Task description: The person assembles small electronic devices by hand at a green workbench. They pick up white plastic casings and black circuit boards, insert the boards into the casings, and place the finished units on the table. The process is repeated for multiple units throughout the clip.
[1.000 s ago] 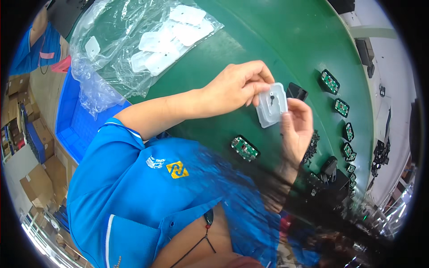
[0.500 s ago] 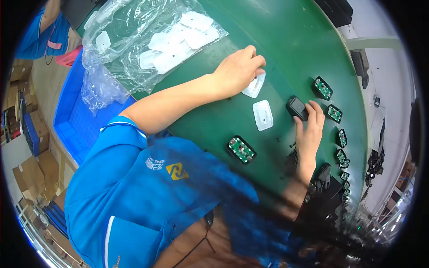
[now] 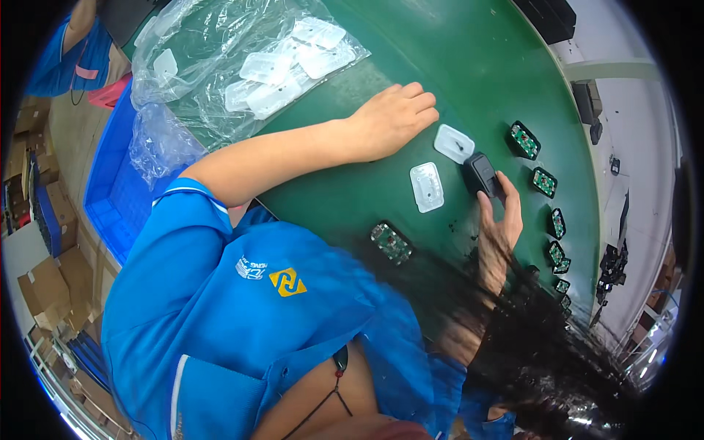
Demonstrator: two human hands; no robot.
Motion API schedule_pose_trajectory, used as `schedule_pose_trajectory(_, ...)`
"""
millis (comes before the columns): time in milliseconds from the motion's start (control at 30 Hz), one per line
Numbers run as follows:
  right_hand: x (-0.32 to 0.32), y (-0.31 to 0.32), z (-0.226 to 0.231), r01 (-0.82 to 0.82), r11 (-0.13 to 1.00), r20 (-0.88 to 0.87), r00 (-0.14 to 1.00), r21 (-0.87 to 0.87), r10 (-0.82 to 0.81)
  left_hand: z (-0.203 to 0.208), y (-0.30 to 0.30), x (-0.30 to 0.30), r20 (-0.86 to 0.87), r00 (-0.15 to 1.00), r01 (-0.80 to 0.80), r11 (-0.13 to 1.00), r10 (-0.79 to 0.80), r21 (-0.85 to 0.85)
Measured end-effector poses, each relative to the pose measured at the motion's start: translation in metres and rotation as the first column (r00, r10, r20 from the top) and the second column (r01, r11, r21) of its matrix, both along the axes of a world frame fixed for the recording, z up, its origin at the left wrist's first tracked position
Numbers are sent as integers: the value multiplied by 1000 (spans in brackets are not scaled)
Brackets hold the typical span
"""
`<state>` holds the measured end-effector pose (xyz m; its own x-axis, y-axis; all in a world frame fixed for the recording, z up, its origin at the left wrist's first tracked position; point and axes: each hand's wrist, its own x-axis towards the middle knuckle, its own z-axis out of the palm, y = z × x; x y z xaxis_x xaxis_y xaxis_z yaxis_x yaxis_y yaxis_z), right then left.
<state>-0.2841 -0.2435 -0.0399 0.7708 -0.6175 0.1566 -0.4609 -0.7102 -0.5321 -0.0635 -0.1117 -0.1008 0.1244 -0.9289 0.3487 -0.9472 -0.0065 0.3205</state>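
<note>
My right hand [image 3: 502, 220] grips a small black plastic case [image 3: 480, 174] between thumb and fingers, tilted up off the table. Close by its far left edge lies a shallow white plastic cover [image 3: 453, 144] with a small dark piece on it. My left hand [image 3: 396, 121] rests to the left of that cover with its fingers curled under; what they hold, if anything, is hidden. Another white cover [image 3: 427, 188] lies flat between my hands, nearer to me. Toward my chest sits an open black case with a green circuit board [image 3: 391, 243], partly behind strands of hair.
A clear plastic bag [image 3: 213, 66] with several white covers [image 3: 275, 73] spreads at the far left, over a blue bin [image 3: 110, 198]. Several open cases with green boards [image 3: 543, 182] line the table's right side. Dark hair blurs the lower right. Another person [image 3: 62, 55] is at far left.
The white cover that was under my left fingers now lies farther right, apart from them. My right hand has tilted the black case up and moved it slightly left.
</note>
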Motion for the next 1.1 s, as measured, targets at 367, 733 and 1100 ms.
schedule_pose_trajectory(367,32,-12,-4,-51,998,111,993,37,46,-5,-22,-11,-65,998,4,995,-11,-99)
schedule_pose_trajectory(733,35,-1,-5,-162,985,78,985,58,157,-9,-14,3,-309,945,78,990,-112,-120)
schedule_pose_trajectory(1100,36,3,-18,-252,959,-24,968,-132,251,-8,-9,17,-254,921,289,955,-297,-69)
